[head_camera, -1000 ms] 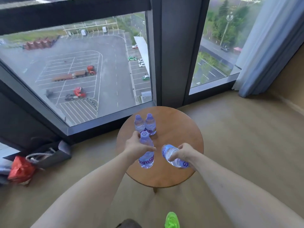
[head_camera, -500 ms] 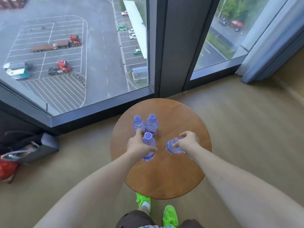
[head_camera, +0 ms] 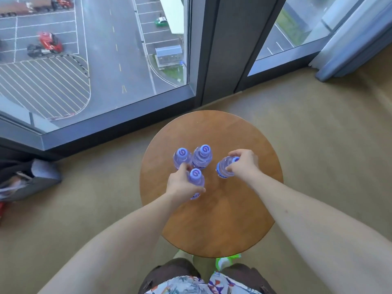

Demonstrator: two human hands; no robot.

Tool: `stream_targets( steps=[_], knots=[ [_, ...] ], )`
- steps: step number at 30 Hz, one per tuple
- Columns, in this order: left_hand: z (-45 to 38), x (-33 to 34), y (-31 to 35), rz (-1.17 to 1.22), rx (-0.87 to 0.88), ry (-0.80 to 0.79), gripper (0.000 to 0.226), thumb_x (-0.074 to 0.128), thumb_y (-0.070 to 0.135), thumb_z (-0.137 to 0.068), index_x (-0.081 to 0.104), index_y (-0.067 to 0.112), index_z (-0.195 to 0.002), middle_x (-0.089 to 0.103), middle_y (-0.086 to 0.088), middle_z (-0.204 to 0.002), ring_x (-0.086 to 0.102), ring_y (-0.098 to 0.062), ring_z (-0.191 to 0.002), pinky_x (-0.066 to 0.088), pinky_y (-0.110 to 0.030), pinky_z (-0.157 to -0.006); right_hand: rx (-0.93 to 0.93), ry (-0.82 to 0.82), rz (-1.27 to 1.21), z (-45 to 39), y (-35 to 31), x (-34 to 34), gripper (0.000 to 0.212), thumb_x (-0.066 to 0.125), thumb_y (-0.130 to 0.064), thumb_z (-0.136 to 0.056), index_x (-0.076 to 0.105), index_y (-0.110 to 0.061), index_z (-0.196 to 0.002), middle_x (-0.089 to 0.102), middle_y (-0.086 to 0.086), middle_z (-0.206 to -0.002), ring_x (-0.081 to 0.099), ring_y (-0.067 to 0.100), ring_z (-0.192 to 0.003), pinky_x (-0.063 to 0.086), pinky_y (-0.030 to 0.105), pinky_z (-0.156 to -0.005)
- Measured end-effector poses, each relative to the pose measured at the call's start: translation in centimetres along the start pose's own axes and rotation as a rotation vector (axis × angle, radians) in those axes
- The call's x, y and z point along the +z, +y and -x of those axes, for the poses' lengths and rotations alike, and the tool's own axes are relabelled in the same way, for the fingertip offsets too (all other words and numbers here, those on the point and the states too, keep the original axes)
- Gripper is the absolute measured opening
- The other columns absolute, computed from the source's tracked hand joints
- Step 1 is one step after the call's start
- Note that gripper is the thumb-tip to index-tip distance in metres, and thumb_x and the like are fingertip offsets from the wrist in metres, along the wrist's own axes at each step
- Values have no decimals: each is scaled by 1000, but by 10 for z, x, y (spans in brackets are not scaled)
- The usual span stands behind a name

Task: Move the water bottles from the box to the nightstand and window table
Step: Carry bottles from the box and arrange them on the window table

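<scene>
The round table (head_camera: 212,219) by the window is holding two standing bottles (head_camera: 201,155). The left hand (head_camera: 180,183) is gripping a third bottle (head_camera: 196,179), the right hand (head_camera: 244,164) a fourth bottle (head_camera: 222,169). Both should be going down upright, bases flat, before fingers are loosening.

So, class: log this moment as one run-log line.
left hand: grips front bottle | right hand: grips tilted bottle | two bottles stand free on round table

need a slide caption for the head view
Each hand holds a water bottle beside two bottles standing on the round window table.
</scene>
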State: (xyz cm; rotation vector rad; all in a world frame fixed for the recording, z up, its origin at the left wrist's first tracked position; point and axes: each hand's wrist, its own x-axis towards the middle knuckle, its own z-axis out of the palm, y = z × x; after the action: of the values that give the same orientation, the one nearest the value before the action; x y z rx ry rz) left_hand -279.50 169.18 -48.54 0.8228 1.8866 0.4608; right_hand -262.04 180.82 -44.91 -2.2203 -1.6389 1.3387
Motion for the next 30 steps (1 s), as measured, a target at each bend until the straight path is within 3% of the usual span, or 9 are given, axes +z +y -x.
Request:
stream_targets(
  steps=[3,4,8,14,17,20,25,30],
  knots=[
    [-5,1,-3,12,-15,-4,65,93,25,-56,53,30,-108,66,9,-102,64,-4,-85,50,-14,-56,-38,1,36,-11,-4,7,50,78,4,-77,72,-11,-124,64,10,-132,62,25,-116,47,25,-95],
    [-6,2,-4,9,-16,1,66,93,27,-56,54,30,-109,66,9,-102,64,-3,-86,48,-12,-55,-56,2,53,-15,-6,9,49,77,4,-78,72,-12,-124,63,10,-133,62,24,-117,46,23,-94],
    [-11,9,-5,-35,-2,37,69,93,33,-56,53,34,-112,66,13,-102,63,-11,-95,47,-21,-73,-152,-23,125,-34,-21,14,42,71,3,-81,74,-15,-119,67,10,-128,61,23,-118,43,19,-92],
    [-13,29,-4,-22,-28,40,73,95,33,-54,55,35,-115,62,18,-99,62,-9,-95,54,-27,-76,-191,-77,158,-41,-21,10,43,75,-1,-80,73,-17,-120,69,6,-125,62,21,-115,42,17,-88],
    [-16,41,3,-7,-18,30,75,96,32,-54,56,34,-117,62,20,-98,63,-9,-96,54,-26,-78,-193,-151,140,-42,-18,2,68,82,-2,-74,61,-18,-137,64,5,-136,60,22,-122,45,22,-97],
    [-17,54,11,0,-4,13,70,97,31,-53,54,35,-109,63,22,-96,61,2,-89,48,-15,-66,-152,-193,101,-39,-6,-5,93,86,-3,-70,44,-22,-151,53,9,-144,54,25,-129,43,25,-95],
    [-21,82,29,-9,43,3,75,96,35,-53,57,32,-117,66,19,-97,65,-7,-94,46,-17,-72,-88,-84,76,-37,31,-19,75,75,1,-75,46,-15,-142,55,8,-136,56,25,-120,46,28,-92],
    [-26,109,52,-18,86,-38,71,95,35,-54,55,34,-112,64,22,-93,59,12,-85,40,-3,-59,-91,-194,-55,-36,67,-43,50,65,7,-72,68,-27,-108,66,4,-118,61,19,-103,52,27,-80]
  ],
)
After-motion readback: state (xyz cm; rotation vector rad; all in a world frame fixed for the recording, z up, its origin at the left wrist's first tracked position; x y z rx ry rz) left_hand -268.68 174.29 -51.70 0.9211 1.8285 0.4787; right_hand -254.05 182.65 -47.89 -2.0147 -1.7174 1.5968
